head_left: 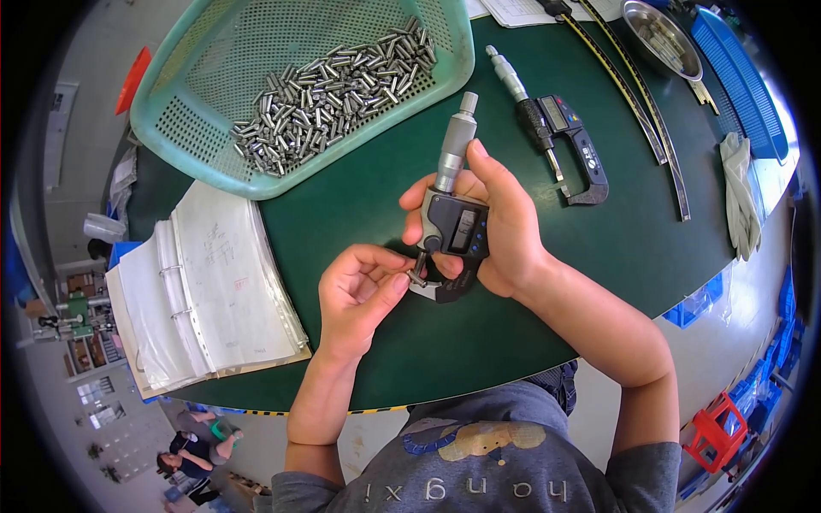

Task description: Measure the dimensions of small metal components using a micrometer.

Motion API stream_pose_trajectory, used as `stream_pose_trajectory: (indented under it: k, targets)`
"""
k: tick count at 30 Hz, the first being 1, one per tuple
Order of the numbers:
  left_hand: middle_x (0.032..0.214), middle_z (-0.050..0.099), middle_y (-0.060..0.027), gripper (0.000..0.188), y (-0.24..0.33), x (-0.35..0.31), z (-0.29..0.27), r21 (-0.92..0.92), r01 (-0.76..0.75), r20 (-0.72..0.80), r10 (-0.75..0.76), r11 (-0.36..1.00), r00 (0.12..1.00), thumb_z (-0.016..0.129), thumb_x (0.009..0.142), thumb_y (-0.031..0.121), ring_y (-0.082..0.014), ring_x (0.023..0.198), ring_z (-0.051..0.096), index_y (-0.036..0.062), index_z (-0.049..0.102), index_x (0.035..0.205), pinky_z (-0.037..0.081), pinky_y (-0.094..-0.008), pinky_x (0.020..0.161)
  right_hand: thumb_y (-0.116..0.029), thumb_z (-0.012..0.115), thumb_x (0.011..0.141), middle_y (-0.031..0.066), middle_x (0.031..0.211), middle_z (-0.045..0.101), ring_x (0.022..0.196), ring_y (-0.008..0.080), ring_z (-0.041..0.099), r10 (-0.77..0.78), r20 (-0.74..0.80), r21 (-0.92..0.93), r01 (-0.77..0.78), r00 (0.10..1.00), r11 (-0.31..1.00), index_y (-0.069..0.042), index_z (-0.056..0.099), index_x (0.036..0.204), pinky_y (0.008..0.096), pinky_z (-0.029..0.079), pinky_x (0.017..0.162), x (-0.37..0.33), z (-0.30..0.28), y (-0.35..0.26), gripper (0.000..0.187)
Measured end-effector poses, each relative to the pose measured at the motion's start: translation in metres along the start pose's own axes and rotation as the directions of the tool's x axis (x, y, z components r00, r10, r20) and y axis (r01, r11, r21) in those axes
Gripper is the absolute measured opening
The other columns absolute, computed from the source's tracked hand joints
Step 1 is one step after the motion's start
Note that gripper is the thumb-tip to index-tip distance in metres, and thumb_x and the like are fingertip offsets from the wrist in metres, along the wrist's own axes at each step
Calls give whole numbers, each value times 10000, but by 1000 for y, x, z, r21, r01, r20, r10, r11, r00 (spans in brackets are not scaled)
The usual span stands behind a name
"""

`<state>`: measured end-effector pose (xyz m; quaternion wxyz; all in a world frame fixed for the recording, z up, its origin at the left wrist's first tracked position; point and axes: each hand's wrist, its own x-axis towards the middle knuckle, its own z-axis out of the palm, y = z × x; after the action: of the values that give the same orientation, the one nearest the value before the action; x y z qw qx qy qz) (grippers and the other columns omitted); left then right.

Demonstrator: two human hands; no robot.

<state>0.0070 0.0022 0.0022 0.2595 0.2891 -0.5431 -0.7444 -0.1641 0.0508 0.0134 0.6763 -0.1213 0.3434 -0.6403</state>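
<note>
My right hand [505, 214] is wrapped round a digital micrometer [456, 227], with its thimble pointing away from me and its curved frame toward me. The thumb lies along the thimble's side. Between the thumb and fingers of my left hand [359, 291] is a small metal pin [417, 279], held at the micrometer's measuring gap. Whether both jaw faces touch the pin I cannot tell. Beyond my hands, a green plastic basket [201, 162] holds a heap of similar metal pins [333, 98]. A second digital micrometer [556, 120] lies on the table to the right.
An open ring binder [218, 282] lies on the green table [376, 376] at left. Two yellow-black strips [637, 103], a metal bowl [663, 38], a blue basket [740, 81] and a white glove [741, 197] are at right. A red stool [717, 434] stands on the floor; people [192, 453] are in the background.
</note>
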Motion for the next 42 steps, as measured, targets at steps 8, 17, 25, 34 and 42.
stream_pose_trajectory:
  k: [8, 17, 25, 34, 42]
  targets:
    - [896, 577, -110, 146, 2, 1, 2, -17, -8, 36, 8, 1000, 999, 566, 778, -23, -155, 859, 569, -31, 513, 913, 438, -268, 783, -554, 351, 836, 98, 631, 563, 357, 127, 433, -21, 0, 2, 21, 1000, 1000, 10, 537, 805, 253, 390, 390, 0, -2, 2, 595]
    - [884, 570, -96, 136, 1, 2, 0, 40, 9, 62, -12, 999, 998, 587, 783, 12, -115, 806, 551, -24, 523, 897, 432, -234, 731, -574, 227, 849, 104, 649, 561, 387, 140, 441, -34, 19, -75, 35, 999, 997, -9, 533, 843, 227, 357, 377, 2, -2, 3, 643]
    - [876, 557, -67, 113, -1, 1, -1, 38, -16, 33, 14, 999, 999, 583, 781, 3, -93, 789, 528, -14, 529, 879, 421, -220, 711, -533, 271, 831, 101, 641, 563, 380, 122, 428, -3, 49, 37, 1, 999, 999, 15, 543, 849, 230, 357, 384, 1, -4, 1, 612]
    - [870, 557, -70, 125, 3, 1, 4, 36, -13, 35, 12, 999, 999, 574, 787, 13, -91, 786, 527, -14, 513, 892, 417, -216, 712, -559, 291, 828, 113, 640, 563, 383, 146, 449, -30, 25, -44, 31, 999, 999, 11, 540, 826, 228, 361, 370, 1, -2, 1, 622]
    - [862, 557, -75, 123, 0, 1, 1, 55, -34, 27, 33, 998, 999, 571, 790, 17, -96, 781, 528, -13, 505, 889, 420, -224, 709, -509, 193, 868, 119, 656, 561, 375, 151, 423, 7, 23, -32, -7, 1000, 999, 10, 523, 863, 236, 355, 375, 2, -2, 0, 616]
